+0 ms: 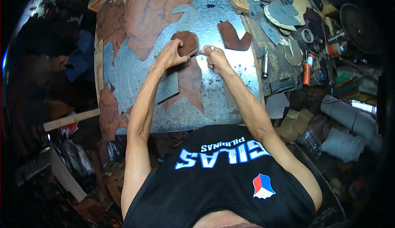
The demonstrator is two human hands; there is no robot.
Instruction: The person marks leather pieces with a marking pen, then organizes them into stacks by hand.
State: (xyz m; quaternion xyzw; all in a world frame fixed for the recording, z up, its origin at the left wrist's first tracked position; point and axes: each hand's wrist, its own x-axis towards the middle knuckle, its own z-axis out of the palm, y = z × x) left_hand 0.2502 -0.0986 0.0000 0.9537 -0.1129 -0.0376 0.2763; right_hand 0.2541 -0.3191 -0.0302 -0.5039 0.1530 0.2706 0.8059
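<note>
My left hand (168, 56) is closed on brown leather pieces (186, 42) that look stacked, fingers over the top and thumb along the near edge. Just right of them, my right hand (215, 59) has its fingers curled in a pinch near the leather's edge. Whatever it holds is too small to make out. Under my left hand lie a pointed brown leather scrap (190, 81) and a grey flat slab (169, 88). A grey pattern piece (187, 17) sits beyond the left hand, and a curved cut leather piece (233, 37) beyond the right.
A metal sheet (222, 79) covers the worktable. Large brown hides (150, 18) spread over its far left. On the right are several patterns (284, 11), a tape roll (307, 35), a metal tool (265, 63) and an orange-handled item (306, 74).
</note>
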